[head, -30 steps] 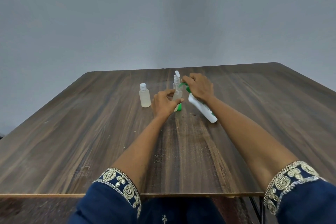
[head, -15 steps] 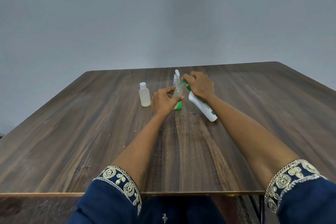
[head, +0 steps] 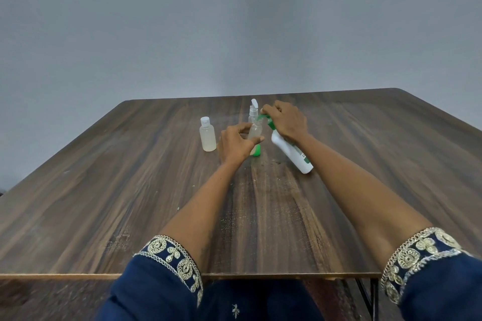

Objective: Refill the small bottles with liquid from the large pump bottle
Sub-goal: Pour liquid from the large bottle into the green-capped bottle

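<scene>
At the far middle of the table (head: 130, 190), the left hand (head: 234, 142) pinches a small bottle (head: 255, 133) while the right hand (head: 285, 120) grips the tipped big bottle's (head: 292, 154) green pump (head: 263, 118), so a wobble could spill liquid past the tiny mouth.

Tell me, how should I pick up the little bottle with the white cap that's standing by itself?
Hold the little bottle around its clear, round middle, below the white cap. It stands upright on the table with open space on its left, so probably come from that side with thumb and fingers. The left hand is busy close on its right.
</scene>
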The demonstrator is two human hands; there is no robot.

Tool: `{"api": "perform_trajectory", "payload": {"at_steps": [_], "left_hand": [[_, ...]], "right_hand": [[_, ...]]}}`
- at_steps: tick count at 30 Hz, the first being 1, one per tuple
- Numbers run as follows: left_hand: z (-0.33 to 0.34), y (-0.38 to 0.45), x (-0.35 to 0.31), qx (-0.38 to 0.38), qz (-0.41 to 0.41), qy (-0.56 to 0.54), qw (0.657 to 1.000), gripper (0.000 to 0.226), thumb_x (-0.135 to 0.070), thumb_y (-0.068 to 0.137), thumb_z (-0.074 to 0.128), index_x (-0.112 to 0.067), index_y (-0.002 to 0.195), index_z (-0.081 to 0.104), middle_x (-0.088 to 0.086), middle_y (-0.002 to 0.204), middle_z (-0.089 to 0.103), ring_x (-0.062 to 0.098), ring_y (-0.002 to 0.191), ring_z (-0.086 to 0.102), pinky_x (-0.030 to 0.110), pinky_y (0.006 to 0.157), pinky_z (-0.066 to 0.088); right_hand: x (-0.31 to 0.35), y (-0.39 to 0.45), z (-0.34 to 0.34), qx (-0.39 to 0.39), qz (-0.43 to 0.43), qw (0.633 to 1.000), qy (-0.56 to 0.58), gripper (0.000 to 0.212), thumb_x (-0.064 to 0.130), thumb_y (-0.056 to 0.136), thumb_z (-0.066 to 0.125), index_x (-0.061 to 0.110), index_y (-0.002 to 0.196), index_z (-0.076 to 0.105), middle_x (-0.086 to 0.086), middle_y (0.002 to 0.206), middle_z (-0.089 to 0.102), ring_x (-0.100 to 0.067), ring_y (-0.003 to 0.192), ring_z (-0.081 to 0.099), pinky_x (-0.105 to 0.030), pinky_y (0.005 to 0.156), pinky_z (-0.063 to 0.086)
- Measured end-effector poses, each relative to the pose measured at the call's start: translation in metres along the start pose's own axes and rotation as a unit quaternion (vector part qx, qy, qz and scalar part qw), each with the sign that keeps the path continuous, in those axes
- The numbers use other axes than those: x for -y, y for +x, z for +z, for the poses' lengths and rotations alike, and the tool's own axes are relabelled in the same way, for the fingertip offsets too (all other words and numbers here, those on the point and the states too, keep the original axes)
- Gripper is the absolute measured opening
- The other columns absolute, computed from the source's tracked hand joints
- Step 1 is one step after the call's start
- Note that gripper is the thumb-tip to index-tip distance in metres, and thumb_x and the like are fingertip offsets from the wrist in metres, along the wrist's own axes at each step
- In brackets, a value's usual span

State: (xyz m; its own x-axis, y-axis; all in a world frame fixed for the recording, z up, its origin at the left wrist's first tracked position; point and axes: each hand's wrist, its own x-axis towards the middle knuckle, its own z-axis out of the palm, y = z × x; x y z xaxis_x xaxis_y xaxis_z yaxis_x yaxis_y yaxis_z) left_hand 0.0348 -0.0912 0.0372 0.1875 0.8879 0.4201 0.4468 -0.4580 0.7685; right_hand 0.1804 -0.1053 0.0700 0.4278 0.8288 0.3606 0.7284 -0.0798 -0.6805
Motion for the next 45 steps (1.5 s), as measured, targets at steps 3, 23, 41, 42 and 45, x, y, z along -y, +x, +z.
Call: {"api": "perform_trajectory", "payload": {"at_steps": [3,23,41,42,45], "left_hand": [[-0.0003,-0.0008,0.0009,-0.001,-0.002,0.001,1.0,0.045,-0.036,0.066,0.082,-0.02,0.106,0.07,-0.001,0.098,0.073,0.01,0.085,0.066,0.029,0.074,0.054],[-0.0013,-0.001,0.0024,-0.008,-0.005,0.001,1.0,0.044,-0.037,0.067,0.081,-0.02,0.106,0.07,-0.001,0.098,0.073,0.012,0.087,0.066,0.03,0.074,0.053],[-0.0007,0.0016,-0.005,-0.005,-0.005,-0.002,1.0,0.047,-0.037,0.068,0.081,-0.017,0.109,0.069,0.0,0.103,0.072,0.01,0.087,0.064,0.025,0.073,0.049],[-0.0009,0.002,-0.0048,-0.005,-0.004,-0.002,1.0,0.047,-0.036,0.068,0.081,-0.017,0.109,0.069,0.001,0.103,0.072,0.011,0.088,0.064,0.024,0.072,0.049],[-0.0016,0.0023,-0.0035,-0.008,-0.001,-0.004,1.0,0.046,-0.037,0.067,0.081,-0.018,0.107,0.07,0.001,0.102,0.072,0.011,0.086,0.064,0.026,0.073,0.05]], "right_hand": [[0.0045,-0.0053,0.0013,-0.04,-0.02,0.999,-0.011,0.039,0.054,0.074,0.039,0.016,0.063,0.038,-0.002,0.062,0.045,-0.017,0.059,0.038,-0.032,0.059,0.032],[0.0039,-0.0044,-0.0021,0.025,-0.01,0.999,-0.03,0.05,0.06,0.089,0.048,0.011,0.075,0.05,-0.006,0.074,0.057,-0.019,0.069,0.046,-0.028,0.059,0.027],[0.0032,-0.0017,-0.0036,0.01,-0.001,1.0,-0.029,0.052,0.057,0.084,0.039,0.009,0.08,0.059,0.006,0.068,0.05,-0.017,0.072,0.048,-0.027,0.057,0.025],[0.0029,-0.0018,-0.0035,0.01,0.0,1.0,-0.027,0.058,0.06,0.081,0.037,0.007,0.082,0.06,0.006,0.069,0.051,-0.017,0.072,0.048,-0.027,0.057,0.025],[0.0034,-0.0013,-0.0027,0.01,0.003,1.0,-0.023,0.07,0.064,0.073,0.031,0.003,0.088,0.062,0.003,0.072,0.055,-0.019,0.073,0.05,-0.029,0.059,0.026]]}}
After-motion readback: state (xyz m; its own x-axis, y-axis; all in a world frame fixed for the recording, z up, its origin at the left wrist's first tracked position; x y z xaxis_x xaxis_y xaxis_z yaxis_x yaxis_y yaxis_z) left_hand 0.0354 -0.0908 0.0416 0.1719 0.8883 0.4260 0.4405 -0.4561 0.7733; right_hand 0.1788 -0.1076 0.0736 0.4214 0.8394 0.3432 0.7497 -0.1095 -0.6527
